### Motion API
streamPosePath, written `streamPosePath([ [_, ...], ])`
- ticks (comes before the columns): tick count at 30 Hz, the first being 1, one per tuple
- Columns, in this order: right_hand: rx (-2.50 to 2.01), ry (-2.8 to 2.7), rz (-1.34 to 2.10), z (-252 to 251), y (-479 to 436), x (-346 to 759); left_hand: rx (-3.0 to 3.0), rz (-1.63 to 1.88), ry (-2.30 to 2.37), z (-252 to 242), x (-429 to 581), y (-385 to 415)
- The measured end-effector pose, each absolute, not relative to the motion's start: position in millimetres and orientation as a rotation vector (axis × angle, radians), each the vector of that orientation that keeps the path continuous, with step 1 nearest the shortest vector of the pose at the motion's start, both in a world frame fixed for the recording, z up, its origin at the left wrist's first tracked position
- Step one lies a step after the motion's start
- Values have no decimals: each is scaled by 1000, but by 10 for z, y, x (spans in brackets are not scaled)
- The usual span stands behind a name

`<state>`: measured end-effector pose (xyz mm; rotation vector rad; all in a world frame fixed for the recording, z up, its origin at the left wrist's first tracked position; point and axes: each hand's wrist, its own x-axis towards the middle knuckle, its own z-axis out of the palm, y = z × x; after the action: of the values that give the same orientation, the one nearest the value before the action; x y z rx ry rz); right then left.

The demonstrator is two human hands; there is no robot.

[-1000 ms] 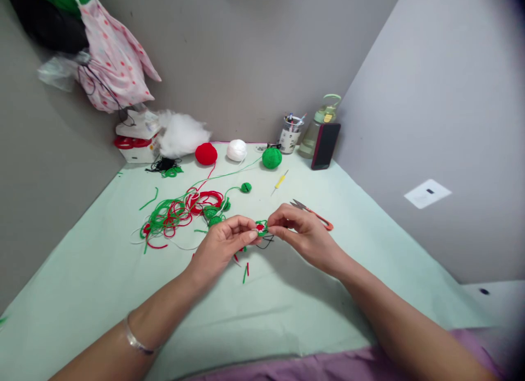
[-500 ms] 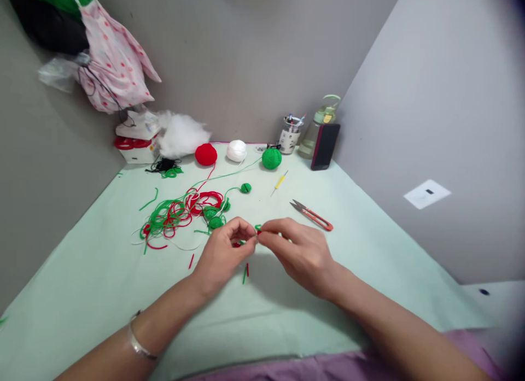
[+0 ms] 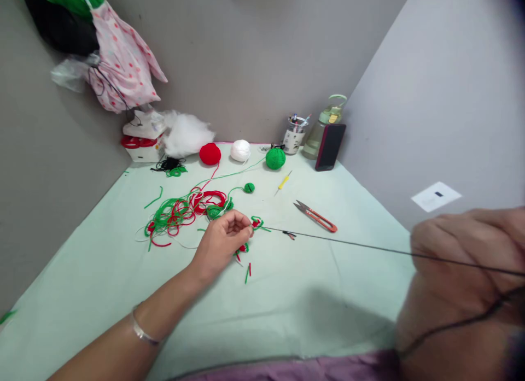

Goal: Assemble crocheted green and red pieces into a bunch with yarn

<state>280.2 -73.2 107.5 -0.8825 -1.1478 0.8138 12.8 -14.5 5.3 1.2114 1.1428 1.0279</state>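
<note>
My left hand (image 3: pixel 223 243) rests on the pale green table cover (image 3: pixel 287 293) and pinches a small green and red crochet piece (image 3: pixel 257 223) between thumb and fingers. A taut black thread (image 3: pixel 348 242) runs from that piece to my right hand (image 3: pixel 463 271). That hand is raised close to the camera at the right edge, blurred and large, with its fingers closed on the thread. A loose end of the thread loops under the hand.
Orange thread snips (image 3: pixel 316 216) lie just beyond the thread. A tangle of green and red yarn (image 3: pixel 184 211) sits left of my left hand. Red (image 3: pixel 210 153), white (image 3: pixel 240 150) and green (image 3: pixel 275 158) yarn balls, a pen cup (image 3: pixel 294 134), a bottle (image 3: pixel 324 127) and a phone (image 3: pixel 330 146) line the back.
My right hand has left the crochet piece and swung far right and up toward the camera, drawing the black thread out taut. My left hand stays put, holding the piece.
</note>
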Motion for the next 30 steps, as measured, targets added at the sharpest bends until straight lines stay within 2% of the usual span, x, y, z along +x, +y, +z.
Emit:
streamPosePath([
  [2,-792,-1168,899,1082,-621,2753,1158,1050,1071,52,122,-150],
  [4,-899,-1276,1008,1022,-463,2622,1077,1081,1004,51,119,-157],
  [9,-1152,-1696,1085,640,-170,2272,1015,1117,932,61,136,-182],
  [13,-1168,-1796,1189,395,-160,2081,1074,1100,923,63,164,-206],
  [20,-1208,-1899,1051,406,-178,2031,1313,1141,1086,172,105,-257],
  [30,-1204,-1951,923,416,-181,2065,1445,955,978,161,145,-279],
])
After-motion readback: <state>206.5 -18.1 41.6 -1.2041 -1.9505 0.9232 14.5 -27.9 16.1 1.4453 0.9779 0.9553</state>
